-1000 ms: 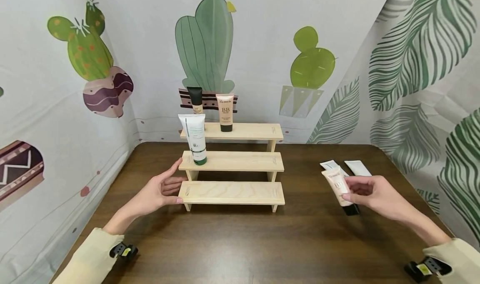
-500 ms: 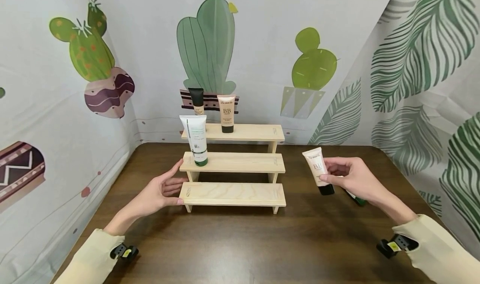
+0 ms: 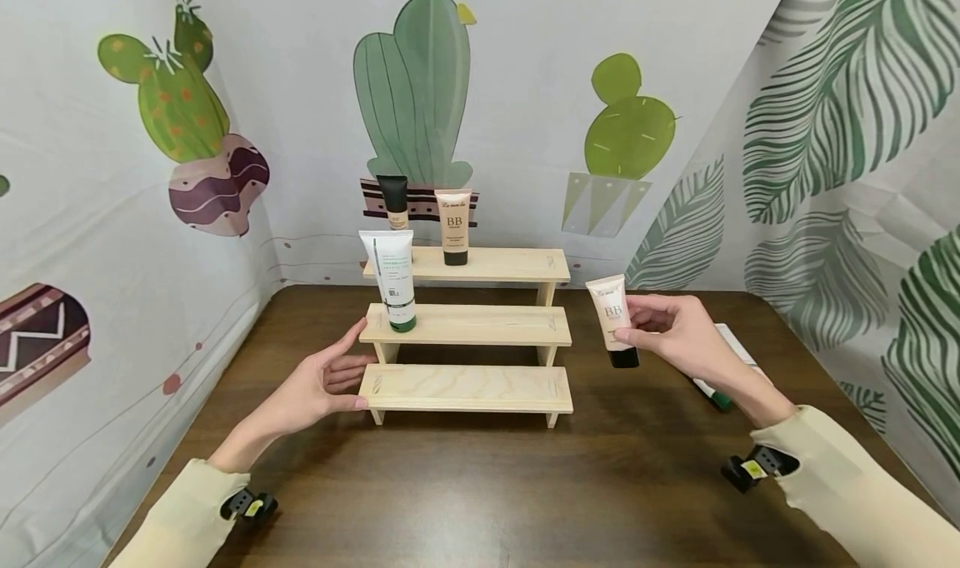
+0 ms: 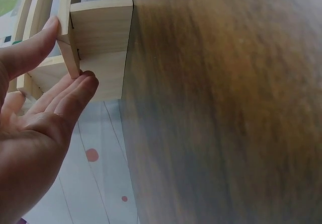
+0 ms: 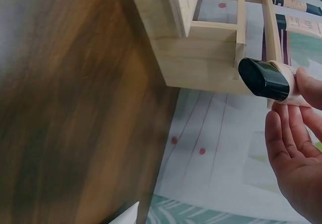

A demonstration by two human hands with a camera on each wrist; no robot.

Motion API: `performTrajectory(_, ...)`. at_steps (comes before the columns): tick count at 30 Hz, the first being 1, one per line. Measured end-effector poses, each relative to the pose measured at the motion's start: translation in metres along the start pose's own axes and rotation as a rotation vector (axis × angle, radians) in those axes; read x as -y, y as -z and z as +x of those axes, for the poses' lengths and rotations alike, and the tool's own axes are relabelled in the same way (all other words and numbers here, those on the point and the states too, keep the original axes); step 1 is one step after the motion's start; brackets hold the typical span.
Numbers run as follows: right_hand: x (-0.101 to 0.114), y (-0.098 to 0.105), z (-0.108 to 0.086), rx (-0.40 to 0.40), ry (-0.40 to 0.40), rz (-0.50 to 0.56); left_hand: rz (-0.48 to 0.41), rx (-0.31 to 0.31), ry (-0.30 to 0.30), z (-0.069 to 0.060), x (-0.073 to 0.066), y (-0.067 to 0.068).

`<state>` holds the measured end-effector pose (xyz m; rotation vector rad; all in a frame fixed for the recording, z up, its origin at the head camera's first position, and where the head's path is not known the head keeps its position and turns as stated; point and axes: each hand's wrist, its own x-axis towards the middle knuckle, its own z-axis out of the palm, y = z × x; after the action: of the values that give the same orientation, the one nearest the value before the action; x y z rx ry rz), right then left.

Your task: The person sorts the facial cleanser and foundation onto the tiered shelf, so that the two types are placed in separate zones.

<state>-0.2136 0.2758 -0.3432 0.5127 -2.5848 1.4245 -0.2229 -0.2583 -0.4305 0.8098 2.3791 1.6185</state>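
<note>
My right hand [image 3: 678, 335] pinches a pale pink BB tube [image 3: 609, 306] by its side, black cap down, in the air to the right of a three-step wooden stand [image 3: 465, 385]. In the right wrist view the black cap [image 5: 264, 78] points away from the fingers. At the stand's left end, my left hand [image 3: 307, 389] rests with fairly straight fingers, the thumb touching the bottom step's corner and a fingertip at the middle step. A white tube with a green cap [image 3: 393, 276] stands on the middle step's left. On the top step stand a black-topped tube [image 3: 392, 193] and a beige BB tube [image 3: 454, 222].
White tubes [image 3: 742, 351], one with a green cap, lie on the brown table [image 3: 480, 485] at the right, partly behind my right hand and forearm. A printed cloth [image 3: 525, 93] hangs behind and beside the table.
My right hand has carried the pink BB tube leftward and up from the lying tubes toward the stand, and the tube is more upright. My left hand keeps its place.
</note>
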Motion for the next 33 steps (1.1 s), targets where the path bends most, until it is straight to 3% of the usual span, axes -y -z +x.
performTrajectory(10,0.014,-0.008,0.027,-0.026,0.007,-0.019,-0.004,-0.002,-0.005,0.0,0.0,0.001)
performTrajectory(33,0.053,-0.036,0.101,-0.078,0.113,0.129,0.002,0.008,0.003,0.001,0.001,0.002)
